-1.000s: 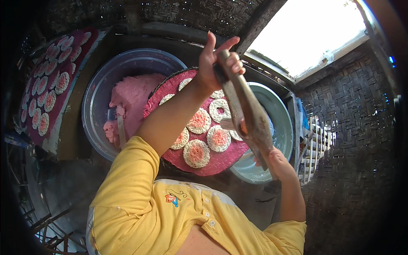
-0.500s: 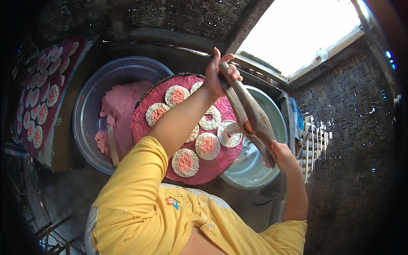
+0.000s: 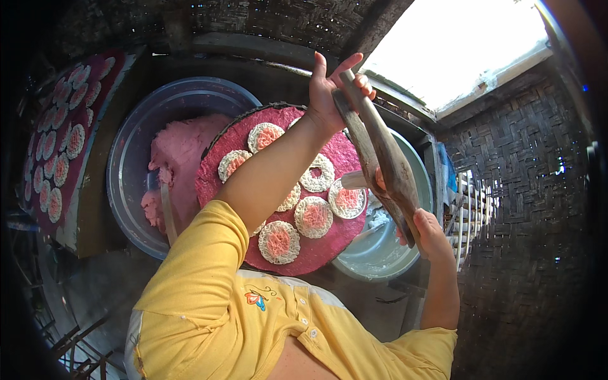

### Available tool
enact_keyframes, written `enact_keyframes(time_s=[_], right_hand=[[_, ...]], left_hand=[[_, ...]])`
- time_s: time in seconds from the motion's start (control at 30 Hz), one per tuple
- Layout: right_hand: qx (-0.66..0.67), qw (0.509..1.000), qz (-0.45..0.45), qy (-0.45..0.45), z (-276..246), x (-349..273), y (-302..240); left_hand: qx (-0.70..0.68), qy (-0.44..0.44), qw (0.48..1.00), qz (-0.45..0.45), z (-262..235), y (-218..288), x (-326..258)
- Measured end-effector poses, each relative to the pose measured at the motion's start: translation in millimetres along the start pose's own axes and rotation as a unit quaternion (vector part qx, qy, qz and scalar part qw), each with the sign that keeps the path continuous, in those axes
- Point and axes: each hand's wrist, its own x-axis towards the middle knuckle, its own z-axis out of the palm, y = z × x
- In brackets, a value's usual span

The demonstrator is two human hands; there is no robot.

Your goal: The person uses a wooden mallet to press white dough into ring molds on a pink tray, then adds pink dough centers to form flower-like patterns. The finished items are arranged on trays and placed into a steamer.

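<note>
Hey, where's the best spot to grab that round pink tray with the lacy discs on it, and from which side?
Grip the round pink tray at its bare near rim, from the person's side. That edge carries no lacy discs. The far side lies under the left hand, the wooden press and the right hand.

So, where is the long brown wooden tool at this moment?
In the head view the long brown wooden tool is right of centre, held between the left hand at its top and the right hand at its bottom, above the pale round basin.
</note>
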Motion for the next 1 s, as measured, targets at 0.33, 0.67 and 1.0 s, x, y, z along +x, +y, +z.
enact_keyframes(time_s=[0.33, 0.67, 1.0], right_hand=[[-0.022, 0.998, 0.013, -0.066, 15.0, 45.7, -7.3], [-0.123, 0.992, 0.015, -0.013, 33.0, 50.2, -30.1], [-0.119, 0.99, -0.075, 0.024, 40.8, 74.5, -31.3]], left_hand=[[0.035, -0.059, 0.998, -0.001, -26.8, 44.0, -9.1], [0.014, -0.038, 0.999, 0.035, -43.2, 58.7, -21.8], [0.035, -0.089, 0.995, 0.027, -29.5, 90.8, 7.6]])
